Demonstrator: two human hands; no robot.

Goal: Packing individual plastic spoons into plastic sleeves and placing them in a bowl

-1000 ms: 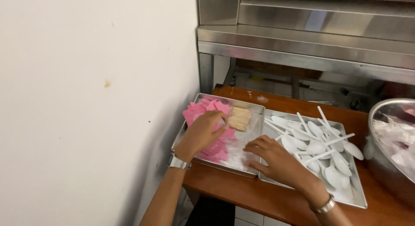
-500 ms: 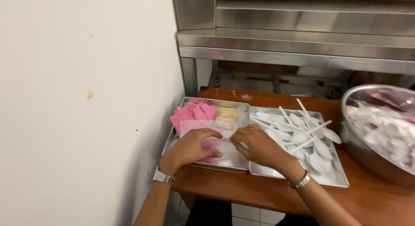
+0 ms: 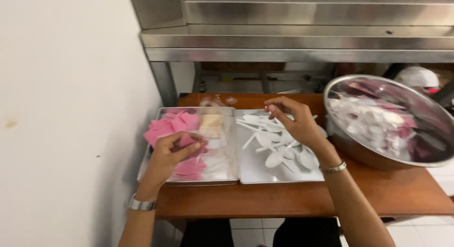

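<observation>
Hands over two steel trays. Left hand [image 3: 171, 152] curls around a pink packet [image 3: 187, 140] above the left tray [image 3: 227, 173]; right hand [image 3: 295, 124], fingers pinched, hovers over white plastic spoons [image 3: 269, 147]; whether it grips one is unclear.

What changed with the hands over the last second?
The right hand moved from the seam between the trays onto the white plastic spoons, fingers pinching one. The left hand drew back from the pink napkins, now pinching one along with a clear bag. Both trays and the steel bowl stayed put.
</observation>
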